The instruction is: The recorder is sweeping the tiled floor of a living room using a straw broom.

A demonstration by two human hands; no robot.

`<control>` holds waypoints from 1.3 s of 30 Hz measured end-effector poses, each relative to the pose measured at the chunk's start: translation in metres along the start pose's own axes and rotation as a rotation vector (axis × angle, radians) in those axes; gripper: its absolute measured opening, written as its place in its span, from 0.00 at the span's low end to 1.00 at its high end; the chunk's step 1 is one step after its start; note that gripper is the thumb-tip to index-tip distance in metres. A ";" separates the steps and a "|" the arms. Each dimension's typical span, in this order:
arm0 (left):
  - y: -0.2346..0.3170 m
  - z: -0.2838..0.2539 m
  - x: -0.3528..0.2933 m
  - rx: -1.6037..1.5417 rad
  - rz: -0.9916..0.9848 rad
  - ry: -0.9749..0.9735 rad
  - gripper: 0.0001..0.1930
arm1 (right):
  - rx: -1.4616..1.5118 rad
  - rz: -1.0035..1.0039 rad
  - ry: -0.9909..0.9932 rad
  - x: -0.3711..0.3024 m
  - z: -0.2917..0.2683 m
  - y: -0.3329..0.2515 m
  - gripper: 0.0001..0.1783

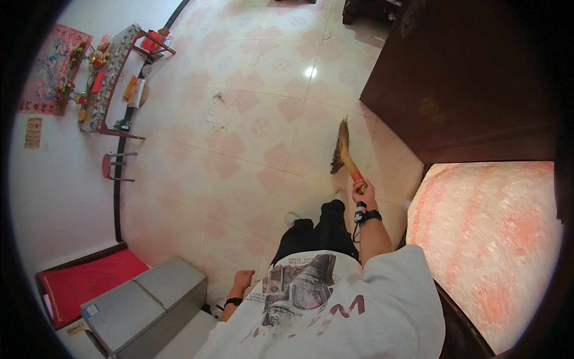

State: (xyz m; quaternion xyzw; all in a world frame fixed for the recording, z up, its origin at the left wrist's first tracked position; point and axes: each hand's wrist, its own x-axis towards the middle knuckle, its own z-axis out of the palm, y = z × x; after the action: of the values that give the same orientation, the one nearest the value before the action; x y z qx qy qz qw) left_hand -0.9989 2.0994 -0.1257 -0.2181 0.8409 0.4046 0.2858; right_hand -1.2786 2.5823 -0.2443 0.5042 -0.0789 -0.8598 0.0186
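My right hand (364, 193) is wrapped round the red-bound handle of a short straw broom (342, 149). The broom's brown bristles fan out ahead of me, over or on the tiled floor; I cannot tell whether they touch it. My left hand (242, 280) hangs low by my left side, fingers curled in, with nothing seen in it. Dark bands circle both wrists, and a small dark device on a cord hangs at the right one. On the floor ahead lie a small heap of debris (219, 96), white scraps (210, 115) and yellowish bits (219, 128).
To my right are a bed with a pink and white cover (478, 239) and a tall dark wooden panel (466, 84). A grey two-part cabinet (143, 302) stands near left, beside a red-topped surface (89, 281). Along the left wall are a red stool (107, 166) and a decorated table (110, 87).
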 end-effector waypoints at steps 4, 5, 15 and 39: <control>-0.053 -0.009 0.029 -0.041 0.062 -0.005 0.16 | -0.146 -0.120 0.073 -0.055 -0.043 -0.007 0.14; -0.064 -0.011 0.038 -0.061 0.081 -0.006 0.16 | -0.132 -0.144 0.080 -0.067 -0.058 -0.011 0.14; -0.008 -0.080 0.089 -0.095 -0.248 -0.078 0.19 | 0.044 -0.406 0.335 -0.130 -0.142 0.019 0.11; 0.067 -0.208 0.142 0.086 -0.098 0.014 0.20 | -0.068 0.302 -0.107 0.151 0.064 0.303 0.09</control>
State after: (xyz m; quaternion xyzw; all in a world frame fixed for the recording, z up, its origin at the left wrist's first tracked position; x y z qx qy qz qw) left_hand -1.2077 1.9513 -0.0762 -0.2494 0.8479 0.3519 0.3084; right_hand -1.4233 2.2736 -0.2974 0.4392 -0.1255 -0.8750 0.1606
